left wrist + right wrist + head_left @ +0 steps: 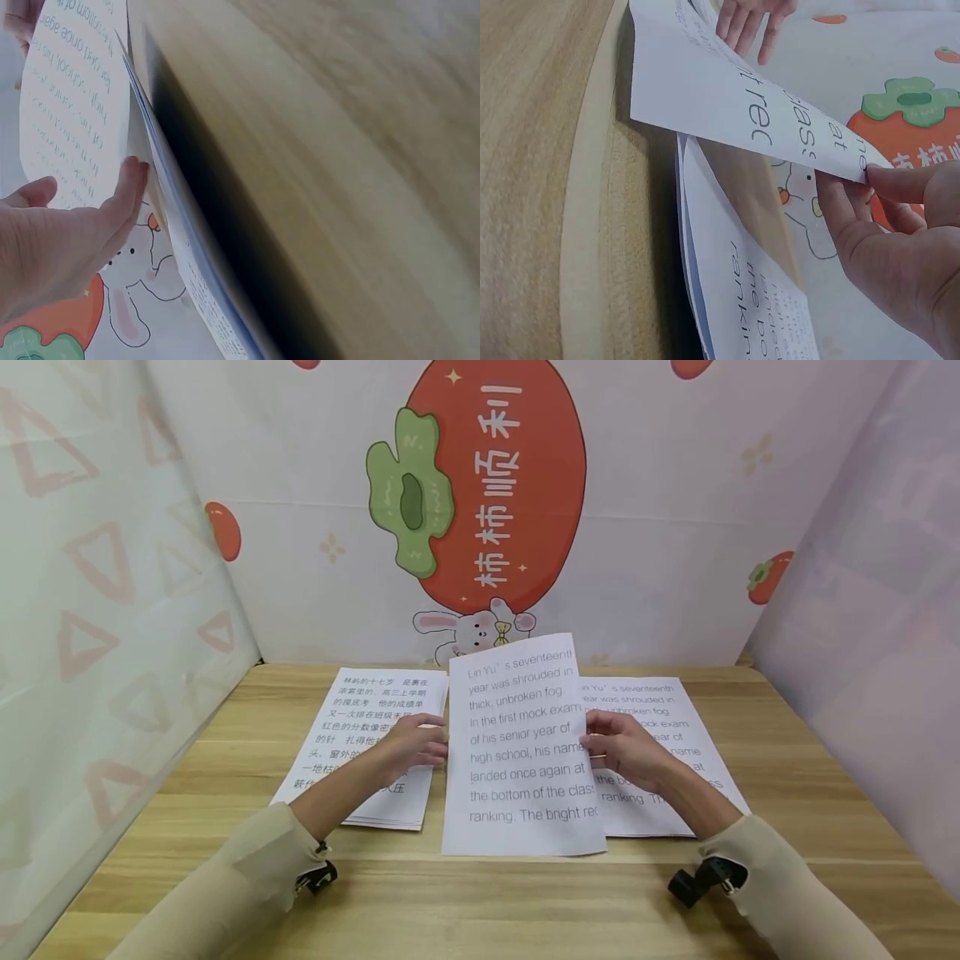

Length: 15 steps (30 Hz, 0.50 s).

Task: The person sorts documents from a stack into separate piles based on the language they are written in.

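Observation:
A printed sheet of paper [517, 835] with English text is held upright above the table, bowing slightly. My right hand [630, 750] pinches its right edge between thumb and fingers, plainly seen in the right wrist view. My left hand [408, 750] is by the sheet's left edge with fingers extended; in the left wrist view its thumb and fingers stand apart with nothing between them. Beneath the left hand lies a stack of sheets with Chinese text [378, 685]. Behind the right hand lies a stack of English-text sheets [660, 702], partly hidden by the held sheet.
Both stacks lie on a wooden table [495, 910]. A white cloth backdrop [660, 568] with a large red persimmon print [525, 485] and a rabbit drawing rises at the back. Pale cloth walls [90, 585] flank the table on both sides.

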Available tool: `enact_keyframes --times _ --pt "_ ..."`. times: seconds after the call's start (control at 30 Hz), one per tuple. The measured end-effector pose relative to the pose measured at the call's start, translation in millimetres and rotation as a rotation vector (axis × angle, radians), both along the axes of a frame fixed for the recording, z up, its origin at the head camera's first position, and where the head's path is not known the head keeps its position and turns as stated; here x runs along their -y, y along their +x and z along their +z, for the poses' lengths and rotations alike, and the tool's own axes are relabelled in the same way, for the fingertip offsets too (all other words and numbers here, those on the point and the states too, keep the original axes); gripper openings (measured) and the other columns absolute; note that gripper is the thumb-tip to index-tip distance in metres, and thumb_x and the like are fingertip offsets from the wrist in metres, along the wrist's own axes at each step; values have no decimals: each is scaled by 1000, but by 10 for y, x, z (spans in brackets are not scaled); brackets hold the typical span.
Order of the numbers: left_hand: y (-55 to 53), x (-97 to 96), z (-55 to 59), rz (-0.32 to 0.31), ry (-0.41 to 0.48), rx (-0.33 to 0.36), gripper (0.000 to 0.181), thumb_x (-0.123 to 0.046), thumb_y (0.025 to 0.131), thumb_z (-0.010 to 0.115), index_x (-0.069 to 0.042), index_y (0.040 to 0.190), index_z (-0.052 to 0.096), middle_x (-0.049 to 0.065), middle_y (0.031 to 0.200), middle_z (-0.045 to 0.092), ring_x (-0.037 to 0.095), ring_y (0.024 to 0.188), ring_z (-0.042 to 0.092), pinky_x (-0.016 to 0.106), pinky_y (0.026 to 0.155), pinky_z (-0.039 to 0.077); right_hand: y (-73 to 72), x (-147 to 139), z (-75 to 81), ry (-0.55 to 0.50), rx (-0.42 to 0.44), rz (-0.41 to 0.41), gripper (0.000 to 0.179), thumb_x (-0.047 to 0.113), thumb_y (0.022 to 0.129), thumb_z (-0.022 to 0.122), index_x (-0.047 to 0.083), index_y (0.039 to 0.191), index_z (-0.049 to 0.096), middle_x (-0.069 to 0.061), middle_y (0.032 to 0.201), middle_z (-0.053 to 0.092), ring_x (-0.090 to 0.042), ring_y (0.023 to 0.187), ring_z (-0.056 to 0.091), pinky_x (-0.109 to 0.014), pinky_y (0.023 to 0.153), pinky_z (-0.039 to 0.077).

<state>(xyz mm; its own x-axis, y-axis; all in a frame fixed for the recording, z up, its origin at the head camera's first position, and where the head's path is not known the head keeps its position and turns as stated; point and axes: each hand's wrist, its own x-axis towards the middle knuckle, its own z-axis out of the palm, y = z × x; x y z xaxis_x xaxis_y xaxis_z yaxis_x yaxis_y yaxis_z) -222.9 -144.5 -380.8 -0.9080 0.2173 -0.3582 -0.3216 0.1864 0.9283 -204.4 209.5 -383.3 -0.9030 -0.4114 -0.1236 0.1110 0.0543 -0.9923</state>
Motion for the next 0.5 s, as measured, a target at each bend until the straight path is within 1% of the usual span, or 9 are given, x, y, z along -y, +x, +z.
enact_keyframes --times 0.13,0.23,0.3,0.4,0.5 --pt "8 -44 18 -1 22 -6 56 5 93 58 6 148 45 20 106 67 20 80 71 37 81 65 11 -30 11 -9 6 -30 13 -5 103 50 -4 116 55 -9 106 64 -19 91 70 -32 80 64" --pt "11 -74 21 0 40 -7 60 10 91 60 5 148 44 14 95 67 19 73 71 34 73 66 30 -48 26 3 11 -60 17 -4 104 51 -6 121 54 -8 105 63 -18 90 70 -31 79 64" --pt "6 -97 20 6 37 -6 61 12 90 63 5 148 45 12 91 68 18 71 71 31 68 65 37 -59 30 5 19 -78 18 -4 103 52 -6 122 53 -7 105 63 -17 90 70 -32 79 65" --pt "-2 -144 27 15 24 -9 59 13 90 65 5 145 47 12 92 71 17 69 70 28 63 64 40 -86 46 50 13 -103 24 -1 103 54 -9 126 52 -7 105 64 -18 90 71 -33 78 65" --pt "-16 -202 45 9 25 -20 53 12 90 66 6 141 52 14 97 74 17 68 70 27 62 64 44 -132 86 159 -7 -172 31 3 102 58 -10 129 53 -5 103 67 -18 88 70 -32 73 65"
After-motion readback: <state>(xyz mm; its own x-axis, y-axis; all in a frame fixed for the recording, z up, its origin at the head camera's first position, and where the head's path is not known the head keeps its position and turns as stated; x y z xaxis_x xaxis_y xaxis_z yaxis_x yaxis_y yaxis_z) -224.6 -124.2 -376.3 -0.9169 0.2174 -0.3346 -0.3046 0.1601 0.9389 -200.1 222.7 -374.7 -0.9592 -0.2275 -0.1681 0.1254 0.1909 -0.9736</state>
